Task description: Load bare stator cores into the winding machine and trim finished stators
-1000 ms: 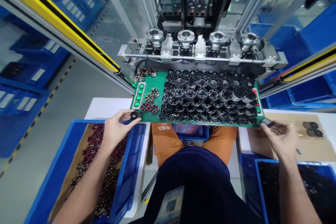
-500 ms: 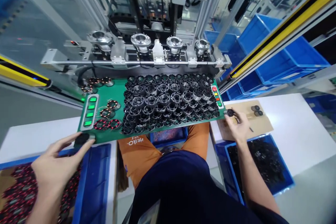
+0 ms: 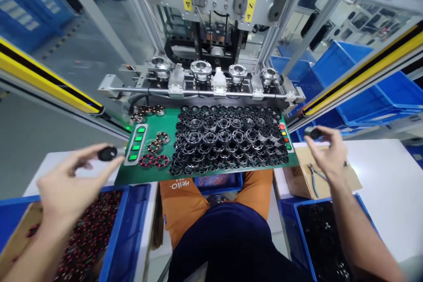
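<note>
Left hand (image 3: 68, 185): thumb and fingertips parting only by a part's length, pinching a dark core (image 3: 107, 153) at its ends. Core is lying sideways in the grip, showing near the left edge of the green worktop (image 3: 142, 178); touching or clear of it, cannot tell.

Right hand (image 3: 328, 152): likewise nearly closed, gripping a second core (image 3: 313, 133) between thumb and fingers, just beyond the worktop's right end. End-pinching is probably keeping palms clear of the slotted rims.

Between the hands, black slotted rings (image 3: 228, 138) are crowding the worktop in close rows, presumably packed so to save room and stay reachable. Copper-wound rings (image 3: 161, 137) and red-wound rings (image 3: 161, 161) are sitting apart at the left, likely to avoid mixing. Lit button panel (image 3: 136, 144) is flanking them, left uncovered, perhaps for quick pressing.

Farther out: four metal fixtures (image 3: 201, 68) are standing behind a rail (image 3: 198, 92). Left bin (image 3: 132, 211) is holding red-wound parts, right bin (image 3: 288, 218) black ones; each is sitting on one side, seemingly for the nearer hand. Pliers (image 3: 313, 180) are lying on cardboard (image 3: 297, 172) at the right.
</note>
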{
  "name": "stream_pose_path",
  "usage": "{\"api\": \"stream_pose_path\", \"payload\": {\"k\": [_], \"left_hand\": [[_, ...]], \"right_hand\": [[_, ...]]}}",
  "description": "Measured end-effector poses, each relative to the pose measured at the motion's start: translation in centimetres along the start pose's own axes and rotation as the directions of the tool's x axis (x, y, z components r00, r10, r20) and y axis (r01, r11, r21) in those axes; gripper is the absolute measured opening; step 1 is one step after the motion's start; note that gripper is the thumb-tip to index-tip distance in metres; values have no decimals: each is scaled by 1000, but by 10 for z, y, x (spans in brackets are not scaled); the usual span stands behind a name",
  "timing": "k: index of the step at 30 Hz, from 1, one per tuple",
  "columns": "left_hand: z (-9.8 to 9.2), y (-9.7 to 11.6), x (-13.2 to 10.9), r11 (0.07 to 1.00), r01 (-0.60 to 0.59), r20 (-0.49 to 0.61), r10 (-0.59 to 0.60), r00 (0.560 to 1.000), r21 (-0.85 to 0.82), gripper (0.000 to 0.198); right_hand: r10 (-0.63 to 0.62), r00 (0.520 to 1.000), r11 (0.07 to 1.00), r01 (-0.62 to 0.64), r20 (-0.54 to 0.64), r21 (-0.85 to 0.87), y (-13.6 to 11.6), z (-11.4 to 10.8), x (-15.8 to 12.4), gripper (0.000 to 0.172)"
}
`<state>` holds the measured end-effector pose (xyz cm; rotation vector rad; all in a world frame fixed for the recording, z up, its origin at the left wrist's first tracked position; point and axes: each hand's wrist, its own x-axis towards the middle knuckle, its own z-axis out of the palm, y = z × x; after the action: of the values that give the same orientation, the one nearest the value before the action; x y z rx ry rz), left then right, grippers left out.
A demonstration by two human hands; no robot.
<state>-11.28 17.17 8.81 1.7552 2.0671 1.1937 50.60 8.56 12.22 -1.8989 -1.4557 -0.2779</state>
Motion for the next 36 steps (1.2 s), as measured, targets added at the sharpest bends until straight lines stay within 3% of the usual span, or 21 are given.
{"api": "stream_pose_path", "payload": {"k": [2,5,8,10,12,14,16,18,20,23,25,32,36], "left_hand": [[-6,32,42,978,-145,-73,135,988,-148,67],[-6,83,116,929,-358,-23,357,934,-90,67],[9,120,187,875,-474,140,460,877,93,83],[28,130,224,860,-498,262,457,850,113,93],[52,129,252,845,-531,364,478,800,57,89],[78,121,274,854,-520,416,468,780,14,75],[102,111,293,889,-458,435,404,805,22,57],[121,101,311,904,-425,445,363,819,46,44],[132,93,327,886,-462,482,390,785,34,55],[133,86,343,861,-508,559,437,705,-33,78],[129,86,347,864,-503,583,427,691,-38,83],[120,100,348,862,-506,673,355,649,34,77],[122,104,348,878,-478,710,314,630,36,59]], "right_hand": [[-148,989,987,150,-25,52,-46,-5,54,51],[-417,901,900,392,119,192,-135,14,125,43],[-589,767,795,491,255,357,-216,74,176,43],[-608,723,788,503,327,354,-255,129,200,43],[-600,716,799,514,358,310,-280,182,217,41],[-563,721,826,510,405,239,-293,224,230,40],[-520,725,849,499,452,176,-299,250,240,38],[-497,719,856,497,485,141,-301,260,249,40],[-504,696,847,514,511,133,-302,262,257,43],[-532,632,817,558,564,145,-307,258,265,45],[-541,596,799,585,593,141,-313,258,269,45],[-560,524,756,639,642,138,-321,263,278,46],[-582,478,737,651,657,180,-317,270,286,54]]}}
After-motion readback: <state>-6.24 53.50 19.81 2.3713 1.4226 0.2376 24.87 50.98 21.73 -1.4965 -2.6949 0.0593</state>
